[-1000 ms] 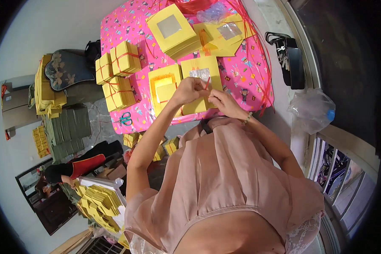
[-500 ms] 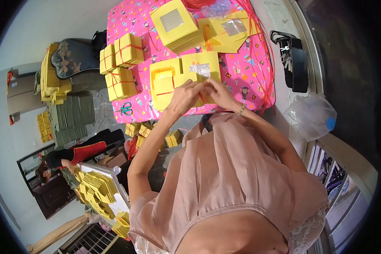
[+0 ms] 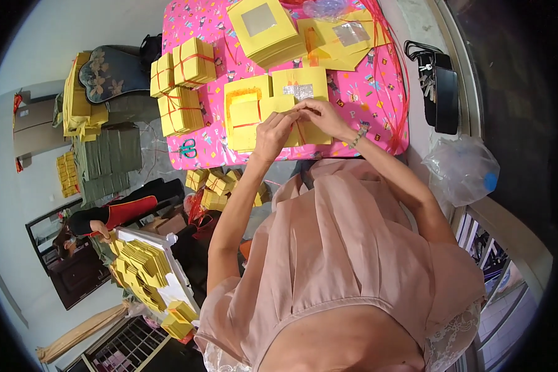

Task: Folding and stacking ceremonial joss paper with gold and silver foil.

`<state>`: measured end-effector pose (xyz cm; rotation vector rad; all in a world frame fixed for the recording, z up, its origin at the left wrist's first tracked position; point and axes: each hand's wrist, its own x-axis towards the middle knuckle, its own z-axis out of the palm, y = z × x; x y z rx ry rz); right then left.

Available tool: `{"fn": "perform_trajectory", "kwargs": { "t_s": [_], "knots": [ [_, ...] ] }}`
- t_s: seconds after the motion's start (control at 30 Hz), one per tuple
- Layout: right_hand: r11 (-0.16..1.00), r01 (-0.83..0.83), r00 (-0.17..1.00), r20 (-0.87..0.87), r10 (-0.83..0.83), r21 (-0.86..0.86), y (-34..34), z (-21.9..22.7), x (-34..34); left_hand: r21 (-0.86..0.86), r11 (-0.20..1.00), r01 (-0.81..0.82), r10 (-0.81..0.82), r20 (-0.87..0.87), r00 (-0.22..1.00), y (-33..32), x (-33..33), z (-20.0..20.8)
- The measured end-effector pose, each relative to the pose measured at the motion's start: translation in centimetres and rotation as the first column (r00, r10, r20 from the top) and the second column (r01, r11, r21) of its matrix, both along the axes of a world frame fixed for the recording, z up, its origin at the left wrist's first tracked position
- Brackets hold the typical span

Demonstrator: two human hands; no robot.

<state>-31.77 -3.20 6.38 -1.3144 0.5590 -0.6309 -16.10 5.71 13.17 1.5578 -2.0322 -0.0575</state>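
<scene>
Both my hands meet over the yellow paper sheets lying at the near edge of the pink table. My left hand (image 3: 273,134) is closed, its fingertips pinched together at a thin red string (image 3: 301,132) that runs over the paper. From the right, my right hand (image 3: 324,118) pinches at the same spot, thumb and finger touching the left fingertips. The exact grip on the string is partly hidden by the fingers. Under the hands are a smaller yellow paper packet (image 3: 246,113) crossed by red string and a yellow sheet with a silvery square (image 3: 299,92).
String-tied yellow bundles (image 3: 193,62) stand at the table's left, above green-handled scissors (image 3: 188,148). A tall yellow paper stack (image 3: 268,37) is at the back. Red strings (image 3: 395,93) hang along the right edge. Another person's hand (image 3: 99,228) is over a white table at lower left.
My view has shifted slightly. My hands have drawn closer together, and the fingertips have risen a little over the paper.
</scene>
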Motion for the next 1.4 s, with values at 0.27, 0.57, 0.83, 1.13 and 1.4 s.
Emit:
{"fn": "perform_trajectory", "kwargs": {
  "t_s": [0.27,0.57,0.83,1.13,1.4],
  "knots": [
    [0.907,-0.053,0.992,-0.124,0.001,-0.419,-1.2,1.2,-0.9,0.035,0.998,-0.053,0.059,-0.175,0.983,0.2,-0.2,0.0],
    [0.699,-0.138,0.971,-0.234,-0.043,-0.701,-1.8,4.3,-1.3,0.050,0.996,-0.075,0.087,-0.304,0.949,-0.1,-0.3,-0.1],
    [0.749,-0.135,0.945,-0.312,-0.100,-0.648,-1.6,2.0,-1.9,0.048,0.983,-0.178,0.184,-0.244,0.952,1.4,0.1,0.5],
    [0.792,-0.104,0.937,-0.326,-0.124,-0.601,-0.7,1.7,-1.1,0.215,0.945,-0.245,0.313,-0.391,0.866,1.9,0.6,0.9],
    [0.978,0.165,0.920,-0.337,-0.199,-0.129,2.8,0.3,-0.6,0.293,0.733,-0.614,0.649,-0.572,0.502,3.5,7.8,0.5]
  ]
}}
